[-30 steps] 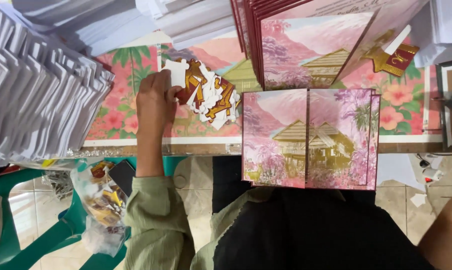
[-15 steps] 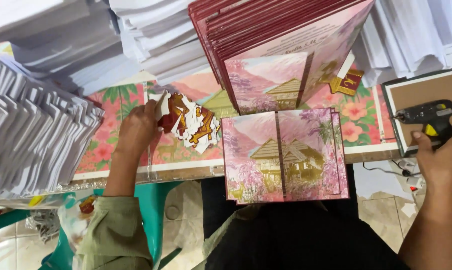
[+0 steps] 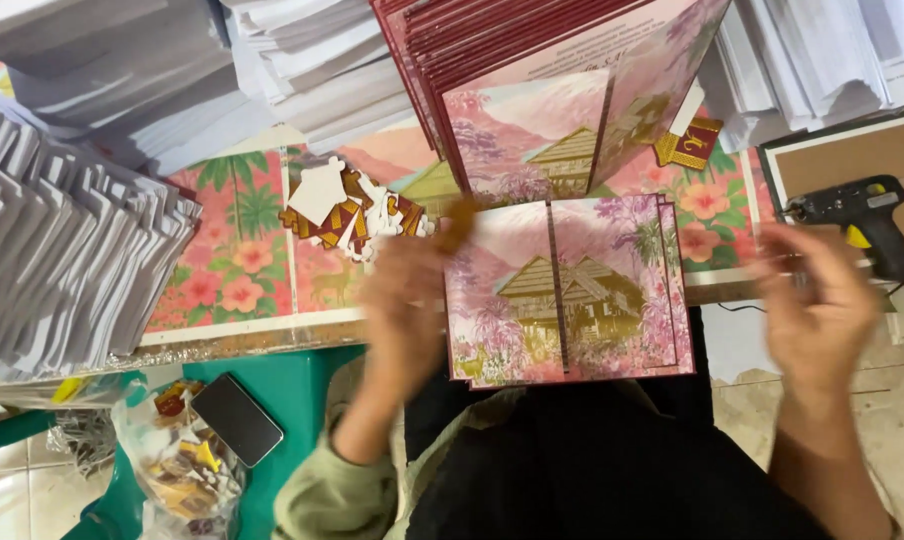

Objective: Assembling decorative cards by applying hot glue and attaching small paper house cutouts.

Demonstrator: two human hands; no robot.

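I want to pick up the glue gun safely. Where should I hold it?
Grip the glue gun by its handle, coming from the right hand's side. The handle angles down toward the table edge, free of clutter; the nozzle points left.

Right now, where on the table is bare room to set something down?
Free: the floral tablecloth between the white stack and the cutout pile. Smaller: beside the glue gun. Crowded: around the folded card and upright cards.

Left arm wears a loose olive-green sleeve (image 3: 317,490), bunched at the cuff; black clothing (image 3: 592,460) covers the lap; right forearm bare.
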